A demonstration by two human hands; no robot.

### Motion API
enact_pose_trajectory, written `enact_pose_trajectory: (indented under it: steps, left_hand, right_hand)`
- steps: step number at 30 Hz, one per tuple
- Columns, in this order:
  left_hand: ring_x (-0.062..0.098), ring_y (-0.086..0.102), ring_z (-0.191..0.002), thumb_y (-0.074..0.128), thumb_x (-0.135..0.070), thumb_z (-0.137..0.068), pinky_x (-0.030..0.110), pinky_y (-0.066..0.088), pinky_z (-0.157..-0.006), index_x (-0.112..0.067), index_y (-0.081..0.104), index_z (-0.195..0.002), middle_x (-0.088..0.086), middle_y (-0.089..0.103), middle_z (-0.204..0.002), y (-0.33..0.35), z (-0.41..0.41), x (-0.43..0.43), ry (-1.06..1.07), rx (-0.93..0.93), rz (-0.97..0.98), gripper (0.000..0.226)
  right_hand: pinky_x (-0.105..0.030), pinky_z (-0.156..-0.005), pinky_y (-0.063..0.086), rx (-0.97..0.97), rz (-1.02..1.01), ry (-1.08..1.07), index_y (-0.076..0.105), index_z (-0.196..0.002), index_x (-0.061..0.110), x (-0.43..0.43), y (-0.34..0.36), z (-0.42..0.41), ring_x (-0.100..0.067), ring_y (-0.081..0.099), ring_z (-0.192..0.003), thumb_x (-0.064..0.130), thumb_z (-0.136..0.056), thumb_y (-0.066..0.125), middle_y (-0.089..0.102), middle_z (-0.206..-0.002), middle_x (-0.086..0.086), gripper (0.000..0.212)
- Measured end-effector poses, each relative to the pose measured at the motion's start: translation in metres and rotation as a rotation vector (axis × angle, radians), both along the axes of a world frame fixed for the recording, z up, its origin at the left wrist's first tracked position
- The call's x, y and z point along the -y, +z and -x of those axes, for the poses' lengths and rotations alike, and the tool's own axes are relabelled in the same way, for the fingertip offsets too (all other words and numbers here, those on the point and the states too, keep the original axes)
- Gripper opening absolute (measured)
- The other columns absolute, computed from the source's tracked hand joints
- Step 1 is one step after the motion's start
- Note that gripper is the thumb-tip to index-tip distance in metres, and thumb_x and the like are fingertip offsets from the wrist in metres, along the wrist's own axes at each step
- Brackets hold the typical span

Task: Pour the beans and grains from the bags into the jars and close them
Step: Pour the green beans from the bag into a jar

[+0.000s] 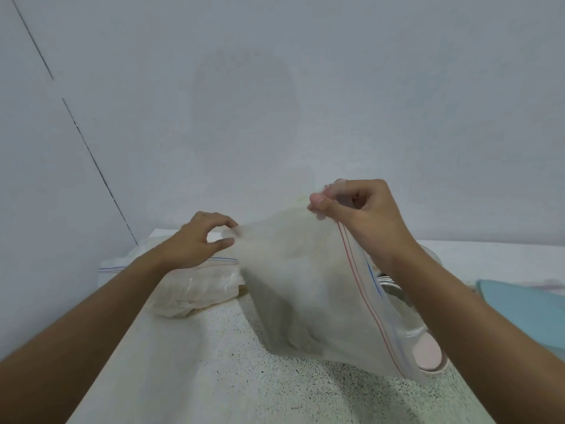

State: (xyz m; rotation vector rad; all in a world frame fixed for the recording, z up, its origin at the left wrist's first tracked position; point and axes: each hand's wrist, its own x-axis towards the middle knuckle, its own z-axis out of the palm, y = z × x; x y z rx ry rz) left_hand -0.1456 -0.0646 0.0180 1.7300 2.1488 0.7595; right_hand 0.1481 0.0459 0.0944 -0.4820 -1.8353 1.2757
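**A:** Where is the bag right now?

**B:** The zip-lock bag (305, 286) hangs in the air over the speckled countertop (244, 387), stretched between both hands. Its red-and-blue zip strip (360, 286) runs down the right edge, towards what looks like a glass jar (394, 289) half hidden behind it.

**A:** And the fingers?

**B:** The right hand (363, 215) pinches the top corner by the zip between thumb and forefinger, with the other fingers curled in. The left hand (198, 240) pinches the opposite corner the same way, thumb and forefinger closed into a ring on the film.

**A:** How will it handle?

**B:** I'd say light and very limp. The film is thin and cloudy, and it sags with no shape of its own. I can't tell how much grain is left inside. It's probably slippery, so the corners and the stiffer zip strip are the safest places to grip.

**A:** Anything else nearby?

**B:** A second zip-lock bag (195, 292), full of pale grain, lies on the counter just beyond the left hand. It looks heavier and slumped, so I'd hold it under its belly. A teal object (519, 307) sits at the right.
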Motion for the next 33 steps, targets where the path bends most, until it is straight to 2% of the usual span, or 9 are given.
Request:
enact_pose_trajectory:
  steps: [1,3,8,11,14,19,24,30,33]
  left_hand:
    - [0.001,0.05,-0.113,0.062,-0.031,-0.101,0.024,0.038,-0.099,-0.038,0.064,-0.107,-0.025,0.061,-0.12,-0.002,0.003,-0.003,0.029,0.017,-0.024,0.009]
    - [-0.003,0.061,-0.1,0.062,-0.027,-0.102,0.026,0.039,-0.091,-0.029,0.066,-0.1,-0.019,0.071,-0.107,-0.004,0.006,-0.008,0.058,0.172,-0.027,0.005]
    - [0.011,0.068,-0.09,0.071,-0.021,-0.096,0.03,0.045,-0.083,-0.015,0.07,-0.109,0.003,0.078,-0.095,-0.017,0.004,-0.013,0.143,0.539,-0.077,0.014]
    - [0.017,0.068,-0.09,0.07,-0.013,-0.095,0.03,0.046,-0.079,-0.007,0.072,-0.098,0.006,0.076,-0.09,-0.023,0.004,-0.013,0.183,0.744,-0.128,0.007]
    - [0.018,0.068,-0.093,0.066,-0.009,-0.096,0.027,0.052,-0.085,-0.002,0.071,-0.101,0.009,0.074,-0.092,-0.026,0.001,-0.014,0.16,0.875,-0.157,0.011]
    - [0.018,0.072,-0.09,0.087,-0.021,-0.068,0.025,0.06,-0.088,-0.001,0.072,-0.097,0.018,0.073,-0.098,-0.018,0.009,-0.007,0.087,0.964,-0.192,0.038]
    - [0.018,0.074,-0.085,0.103,-0.049,-0.038,0.02,0.059,-0.08,-0.009,0.08,-0.08,0.02,0.076,-0.092,-0.012,0.027,0.002,0.053,0.817,-0.198,0.062]
    - [0.024,0.072,-0.102,0.103,-0.04,-0.046,0.028,0.059,-0.093,-0.006,0.078,-0.105,0.02,0.075,-0.11,-0.018,0.021,0.001,0.037,0.886,-0.168,0.072]
    - [0.027,0.069,-0.116,0.087,-0.014,-0.079,0.029,0.054,-0.101,0.0,0.067,-0.124,0.017,0.072,-0.121,-0.027,0.014,-0.002,-0.001,0.904,-0.054,0.051]
  right_hand:
    - [-0.031,-0.084,0.051,0.007,0.001,0.009,0.078,-0.08,0.003,-0.001,-0.001,-0.001,-0.013,0.063,-0.08,0.01,-0.089,0.077,0.067,-0.071,-0.008,0.012]
    - [-0.035,-0.087,0.052,0.033,-0.017,0.021,0.078,-0.085,0.001,-0.002,-0.003,-0.003,-0.012,0.064,-0.084,0.009,-0.089,0.077,0.069,-0.077,-0.006,0.009]
    - [-0.028,-0.068,0.052,0.017,-0.035,0.021,0.078,-0.087,0.001,0.001,-0.003,-0.002,-0.017,0.066,-0.078,0.008,-0.089,0.076,0.072,-0.086,-0.013,0.008]
    - [-0.026,-0.062,0.053,-0.003,-0.038,0.014,0.079,-0.088,0.001,0.002,-0.001,-0.001,-0.018,0.068,-0.073,0.007,-0.09,0.075,0.074,-0.084,-0.014,0.007]
    - [-0.026,-0.06,0.052,-0.032,-0.032,0.013,0.079,-0.088,0.0,0.004,0.002,-0.002,-0.017,0.068,-0.07,0.006,-0.091,0.074,0.073,-0.083,-0.015,0.008]
    - [-0.027,-0.059,0.05,-0.068,-0.049,0.016,0.079,-0.087,0.001,0.004,0.007,-0.005,-0.02,0.067,-0.071,0.007,-0.091,0.074,0.073,-0.079,-0.01,0.009]
    - [-0.027,-0.059,0.051,-0.077,-0.007,-0.033,0.079,-0.086,0.002,0.002,0.005,-0.009,-0.019,0.067,-0.069,0.008,-0.09,0.075,0.075,-0.079,-0.006,0.009]
    - [-0.026,-0.059,0.05,-0.084,0.002,-0.06,0.078,-0.085,0.001,0.001,0.001,-0.009,-0.017,0.067,-0.068,0.008,-0.09,0.075,0.075,-0.078,-0.009,0.01]
    - [-0.026,-0.059,0.049,-0.077,0.019,-0.04,0.079,-0.084,0.003,-0.001,-0.001,-0.011,-0.018,0.067,-0.069,0.008,-0.09,0.075,0.075,-0.079,-0.007,0.009]
